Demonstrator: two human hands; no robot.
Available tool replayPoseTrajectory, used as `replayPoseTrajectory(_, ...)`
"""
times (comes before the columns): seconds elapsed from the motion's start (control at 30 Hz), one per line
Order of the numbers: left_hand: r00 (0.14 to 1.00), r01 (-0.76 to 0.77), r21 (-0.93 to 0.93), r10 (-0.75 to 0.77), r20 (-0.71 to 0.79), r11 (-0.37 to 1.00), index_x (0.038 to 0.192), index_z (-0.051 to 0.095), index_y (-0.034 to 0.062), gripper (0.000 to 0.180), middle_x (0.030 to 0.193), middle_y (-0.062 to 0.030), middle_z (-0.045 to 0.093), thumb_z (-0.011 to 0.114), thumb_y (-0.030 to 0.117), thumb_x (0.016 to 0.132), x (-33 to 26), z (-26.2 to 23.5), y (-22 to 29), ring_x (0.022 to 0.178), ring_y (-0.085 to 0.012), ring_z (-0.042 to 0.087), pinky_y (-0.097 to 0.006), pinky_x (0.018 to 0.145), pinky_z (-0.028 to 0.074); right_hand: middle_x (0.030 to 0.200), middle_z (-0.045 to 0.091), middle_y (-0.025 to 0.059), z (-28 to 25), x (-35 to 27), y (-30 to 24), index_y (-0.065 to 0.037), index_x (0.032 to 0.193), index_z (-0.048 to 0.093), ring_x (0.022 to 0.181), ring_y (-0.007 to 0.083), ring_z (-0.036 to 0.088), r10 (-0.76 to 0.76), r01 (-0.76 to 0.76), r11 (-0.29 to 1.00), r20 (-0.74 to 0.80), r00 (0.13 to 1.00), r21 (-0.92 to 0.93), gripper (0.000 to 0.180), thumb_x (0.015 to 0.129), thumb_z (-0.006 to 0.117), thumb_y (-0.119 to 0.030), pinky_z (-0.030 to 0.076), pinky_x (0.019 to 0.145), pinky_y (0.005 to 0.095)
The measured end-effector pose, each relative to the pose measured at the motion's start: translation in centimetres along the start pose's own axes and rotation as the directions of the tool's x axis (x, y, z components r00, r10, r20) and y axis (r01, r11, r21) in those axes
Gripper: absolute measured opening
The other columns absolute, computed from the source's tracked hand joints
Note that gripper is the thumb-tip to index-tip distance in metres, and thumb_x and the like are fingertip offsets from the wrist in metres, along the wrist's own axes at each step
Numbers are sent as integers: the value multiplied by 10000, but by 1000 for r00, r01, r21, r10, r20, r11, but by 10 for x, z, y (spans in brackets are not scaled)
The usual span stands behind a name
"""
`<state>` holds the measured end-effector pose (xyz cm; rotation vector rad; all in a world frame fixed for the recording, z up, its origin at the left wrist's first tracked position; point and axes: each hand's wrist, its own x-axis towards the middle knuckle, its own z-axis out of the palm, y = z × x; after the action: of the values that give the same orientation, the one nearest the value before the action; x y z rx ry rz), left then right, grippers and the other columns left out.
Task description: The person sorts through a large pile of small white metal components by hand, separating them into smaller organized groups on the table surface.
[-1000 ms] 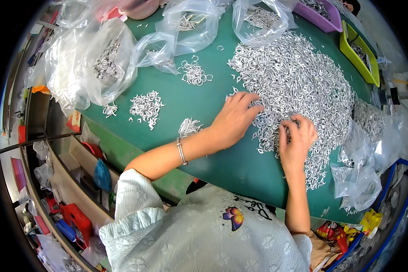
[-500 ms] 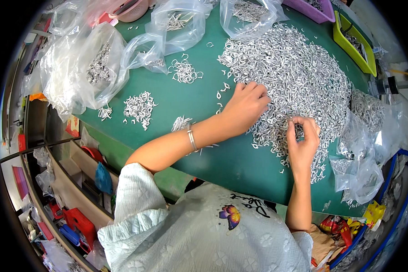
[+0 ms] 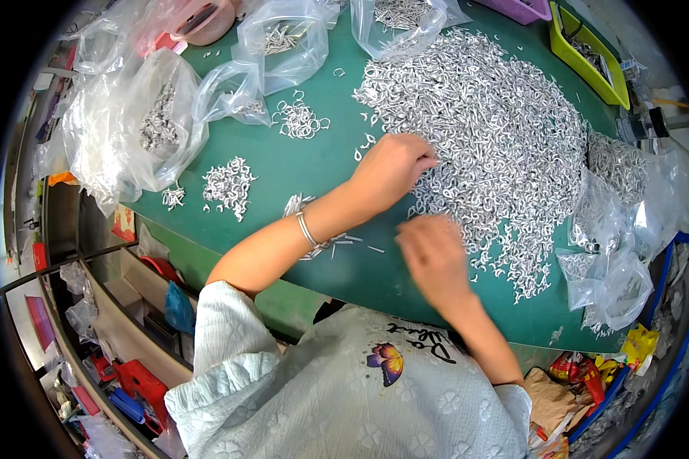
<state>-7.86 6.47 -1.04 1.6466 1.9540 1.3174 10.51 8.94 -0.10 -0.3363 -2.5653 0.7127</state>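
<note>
Large heap of small silver hooks (image 3: 497, 145) spread on green table (image 3: 314, 164), too many to count. Left hand (image 3: 390, 164) fingers down at heap's near-left edge, grasp hidden. Right hand (image 3: 432, 256) blurred at heap's near edge, grasp unclear. Three small sorted hook piles (image 3: 226, 183) left. Bare tabletop between hands and near edge.
</note>
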Motion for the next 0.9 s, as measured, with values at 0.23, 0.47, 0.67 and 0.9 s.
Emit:
replayPoseTrajectory(0.23, 992, 119, -73, -117, 38, 990, 890, 716, -18, 82, 871, -147, 715, 695, 21, 821, -2, -4, 2, 726, -268, 685, -343, 644, 527, 977, 627, 84, -30, 19, 53, -43, 1005, 637, 935, 276, 551, 176, -222, 948, -208, 962, -228, 208, 815, 707, -90, 345, 884, 399)
replayPoseTrajectory(0.47, 981, 194, -117, -190, 41, 974, 918, 724, 1, 96, 882, -114, 724, 687, 1, 830, -1, -9, 9, 664, -200, 647, -304, 626, 519, 946, 627, 53, -61, -6, 61, -62, 912, 632, 923, 241, 555, 264, -302, 902, -159, 951, -308, 119, 808, 685, -44, 338, 893, 394)
replayPoseTrajectory(0.67, 975, 224, -108, -221, 33, 969, 937, 731, 22, 116, 854, -88, 719, 691, 9, 829, 3, -12, 14, 638, -153, 605, -282, 605, 496, 977, 639, 75, -62, 7, 47, -55, 936, 643, 944, 249, 565, 300, -331, 918, -160, 940, -220, 125, 820, 689, -55, 350, 868, 373)
replayPoseTrajectory(0.9, 933, 338, -104, -318, 166, 936, 931, 718, 5, 109, 842, -108, 697, 675, 3, 830, -29, -24, 36, 670, -188, 610, -299, 647, 506, 966, 578, 49, -30, 23, 45, -60, 935, 618, 955, 246, 530, 173, -207, 925, -131, 976, -320, 152, 816, 704, -99, 340, 858, 409)
